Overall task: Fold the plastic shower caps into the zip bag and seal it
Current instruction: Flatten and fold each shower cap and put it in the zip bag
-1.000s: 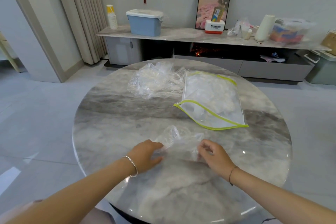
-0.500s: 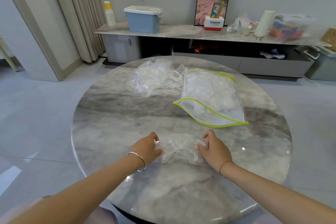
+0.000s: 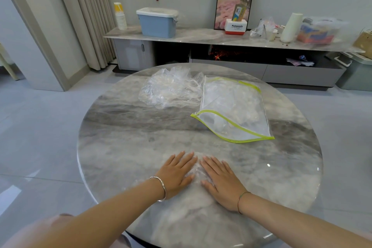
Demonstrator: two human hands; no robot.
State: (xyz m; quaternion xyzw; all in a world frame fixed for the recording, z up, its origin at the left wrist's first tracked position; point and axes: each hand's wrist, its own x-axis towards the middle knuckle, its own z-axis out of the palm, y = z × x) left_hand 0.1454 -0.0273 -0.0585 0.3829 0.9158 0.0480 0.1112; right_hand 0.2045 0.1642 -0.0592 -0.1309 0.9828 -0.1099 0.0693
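Half a second ago both hands were cupping a crumpled cap from either side, fingers curled at its edges; now they are lying flat on top of it. The left hand (image 3: 177,175) is pressing down with its fingers straight and slightly spread, palm toward the table (image 3: 120,147). The right hand (image 3: 221,181) is doing the same just beside it, fingers straight and pointing away from the person, thumb reaching toward the left hand. Their index fingertips are nearly meeting. Neither hand is gripping or pinching anything.

The cap (image 3: 196,170) is being squashed beneath them, toward the near side of the table. Before, it was standing up as a puffy heap. Now only a thin whitish film is showing in the gap between the hands and around the fingertips. A bangle (image 3: 161,187) is sitting on the left wrist, a thin cord (image 3: 241,200) on the right.

Farther across the table, the pile (image 3: 171,88) of loose caps and the bag (image 3: 233,110) are lying where they were, touching side by side, the pile on the left. The bag's green-edged mouth is gaping toward the person, with crumpled caps already inside.
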